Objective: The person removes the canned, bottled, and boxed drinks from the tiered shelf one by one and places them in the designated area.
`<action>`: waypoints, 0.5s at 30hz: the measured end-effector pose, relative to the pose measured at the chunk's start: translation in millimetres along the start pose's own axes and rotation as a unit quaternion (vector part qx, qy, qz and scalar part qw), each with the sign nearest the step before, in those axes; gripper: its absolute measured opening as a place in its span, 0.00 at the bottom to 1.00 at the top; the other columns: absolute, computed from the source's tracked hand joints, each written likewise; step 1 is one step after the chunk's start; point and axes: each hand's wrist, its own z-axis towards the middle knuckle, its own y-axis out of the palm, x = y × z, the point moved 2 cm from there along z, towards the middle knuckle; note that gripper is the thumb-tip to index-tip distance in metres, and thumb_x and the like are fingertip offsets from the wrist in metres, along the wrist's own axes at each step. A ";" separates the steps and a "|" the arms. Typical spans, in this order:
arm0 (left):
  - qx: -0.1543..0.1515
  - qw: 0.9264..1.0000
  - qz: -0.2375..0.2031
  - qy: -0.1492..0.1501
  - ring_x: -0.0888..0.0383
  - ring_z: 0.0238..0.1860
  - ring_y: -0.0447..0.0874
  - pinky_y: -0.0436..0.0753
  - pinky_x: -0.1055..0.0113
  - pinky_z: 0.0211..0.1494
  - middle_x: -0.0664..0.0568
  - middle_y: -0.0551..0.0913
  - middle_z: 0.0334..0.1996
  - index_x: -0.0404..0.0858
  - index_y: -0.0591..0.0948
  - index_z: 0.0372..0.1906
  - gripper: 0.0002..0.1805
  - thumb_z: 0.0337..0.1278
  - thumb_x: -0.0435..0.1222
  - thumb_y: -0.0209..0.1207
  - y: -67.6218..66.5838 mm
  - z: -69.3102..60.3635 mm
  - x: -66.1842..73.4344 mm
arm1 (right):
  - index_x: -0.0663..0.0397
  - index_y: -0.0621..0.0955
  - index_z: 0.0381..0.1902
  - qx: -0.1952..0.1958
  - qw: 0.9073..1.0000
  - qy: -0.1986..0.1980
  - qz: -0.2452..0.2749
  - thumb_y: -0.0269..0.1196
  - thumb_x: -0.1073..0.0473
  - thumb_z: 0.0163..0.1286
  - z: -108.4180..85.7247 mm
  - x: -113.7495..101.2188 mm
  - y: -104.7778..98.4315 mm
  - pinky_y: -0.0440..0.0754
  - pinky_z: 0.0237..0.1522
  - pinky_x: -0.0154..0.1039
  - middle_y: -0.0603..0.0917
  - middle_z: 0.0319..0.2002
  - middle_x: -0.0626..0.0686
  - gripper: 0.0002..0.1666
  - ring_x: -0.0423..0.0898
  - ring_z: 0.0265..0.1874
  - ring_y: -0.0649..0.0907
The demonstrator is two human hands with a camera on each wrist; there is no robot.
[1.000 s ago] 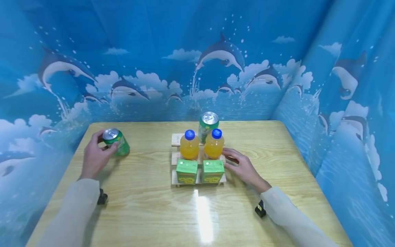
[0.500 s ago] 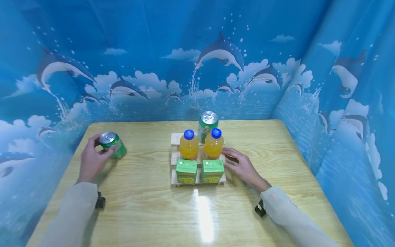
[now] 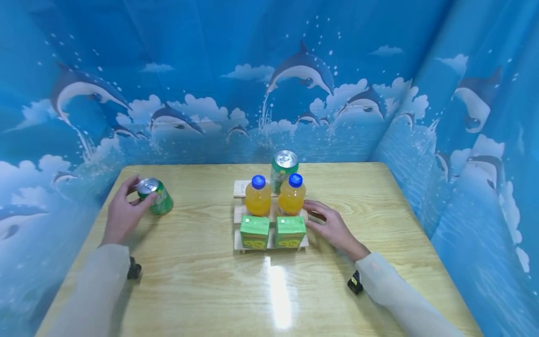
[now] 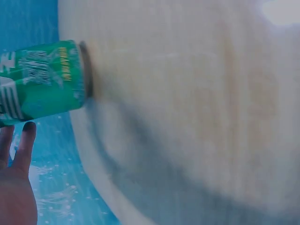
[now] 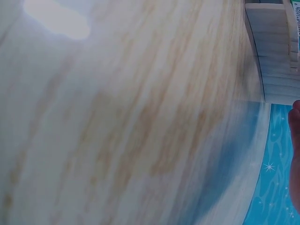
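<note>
Green can (image 3: 163,200): base down, left side of the tabletop (image 3: 202,285). Left hand (image 3: 123,213) around it, grip slack: fingers extended, thumb at near side. Right hand (image 3: 333,230): grip released, fingertips at right side of the wooden rack (image 3: 238,216). Rack, rear to front: second can (image 3: 281,177), two orange bottles (image 3: 258,201), two green cartons (image 3: 254,230). Dolphin-print curtain (image 3: 210,84) beyond.

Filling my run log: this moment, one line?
left hand: at green can; right hand: at wooden rack; rack: two bottles, two cartons, second can
</note>
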 end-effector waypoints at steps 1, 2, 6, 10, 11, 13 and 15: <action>0.001 1.000 -0.002 0.000 0.39 0.80 0.67 0.80 0.45 0.76 0.42 0.65 0.84 0.49 0.56 0.89 0.48 0.75 0.59 0.63 -1.3 1.9 2.8 | 0.58 0.82 0.71 0.000 1.000 -0.001 0.000 0.74 0.63 0.73 0.2 0.3 0.0 0.82 0.73 0.51 0.78 0.76 0.58 0.30 0.61 0.76 0.78; 0.000 1.000 -0.006 0.002 0.39 0.80 0.67 0.79 0.43 0.77 0.42 0.66 0.84 0.49 0.57 0.89 0.48 0.75 0.60 0.63 -2.4 3.8 6.2 | 0.58 0.82 0.71 -0.001 1.000 -0.001 0.000 0.74 0.63 0.72 0.2 0.5 0.0 0.82 0.73 0.51 0.78 0.76 0.58 0.30 0.61 0.76 0.78; -0.007 1.000 -0.014 0.005 0.36 0.80 0.67 0.75 0.32 0.75 0.42 0.66 0.84 0.50 0.60 0.88 0.47 0.75 0.61 0.62 -6.1 9.1 20.4 | 0.58 0.81 0.71 -0.003 1.000 -0.004 0.002 0.74 0.63 0.73 0.4 1.4 0.6 0.81 0.73 0.51 0.78 0.76 0.59 0.30 0.61 0.76 0.78; -0.014 1.000 -0.008 0.005 0.31 0.81 0.65 0.71 0.26 0.75 0.43 0.64 0.85 0.51 0.61 0.88 0.47 0.74 0.63 0.62 -9.6 10.8 33.1 | 0.59 0.82 0.71 -0.001 1.000 -0.007 0.005 0.74 0.64 0.72 0.4 1.5 1.0 0.81 0.73 0.51 0.78 0.76 0.59 0.30 0.62 0.75 0.78; -0.014 1.000 -0.006 0.007 0.31 0.81 0.64 0.70 0.26 0.76 0.44 0.63 0.86 0.52 0.61 0.88 0.47 0.73 0.64 0.62 -10.4 11.3 35.7 | 0.60 0.82 0.70 0.000 1.000 -0.008 0.006 0.73 0.65 0.72 0.5 1.6 1.0 0.81 0.73 0.52 0.78 0.75 0.60 0.30 0.62 0.75 0.78; -0.016 1.000 -0.003 0.013 0.31 0.81 0.64 0.69 0.26 0.77 0.45 0.63 0.86 0.53 0.62 0.87 0.47 0.72 0.65 0.62 -11.6 12.5 40.4 | 0.61 0.82 0.70 0.001 1.000 -0.012 0.007 0.73 0.66 0.72 0.7 1.8 0.9 0.81 0.73 0.53 0.78 0.75 0.61 0.30 0.63 0.75 0.78; -0.019 1.000 -0.002 0.022 0.32 0.81 0.64 0.69 0.26 0.77 0.47 0.64 0.86 0.54 0.62 0.87 0.48 0.71 0.66 0.62 -12.3 14.6 44.8 | 0.63 0.81 0.70 0.002 1.000 -0.014 0.008 0.73 0.66 0.72 0.9 2.1 0.7 0.81 0.73 0.53 0.78 0.75 0.62 0.30 0.64 0.75 0.78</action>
